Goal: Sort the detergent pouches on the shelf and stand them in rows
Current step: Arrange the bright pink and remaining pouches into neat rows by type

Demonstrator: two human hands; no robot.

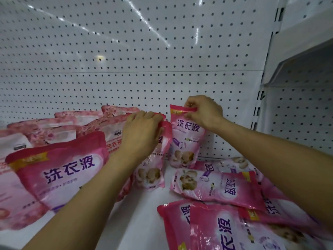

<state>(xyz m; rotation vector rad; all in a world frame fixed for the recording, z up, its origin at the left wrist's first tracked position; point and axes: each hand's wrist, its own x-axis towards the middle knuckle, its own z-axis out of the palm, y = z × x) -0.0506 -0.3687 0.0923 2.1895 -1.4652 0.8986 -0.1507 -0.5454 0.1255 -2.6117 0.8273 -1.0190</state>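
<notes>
Pink detergent pouches cover the white shelf (144, 210). My right hand (203, 112) pinches the top edge of an upright pouch (185, 141) standing against the back wall. My left hand (142, 130) grips the top of a second upright pouch (153, 166) just left of it. Several pouches stand at the left, with a large one (59, 170) in front. Several more lie flat at the right, among them one on its side (216, 188) and another at the front (216, 230).
A white pegboard wall (126, 60) backs the shelf. At the right a slotted upright (259, 98) divides off the neighbouring bay, where a higher shelf (297, 51) juts out. A strip of bare shelf runs between the standing and the lying pouches.
</notes>
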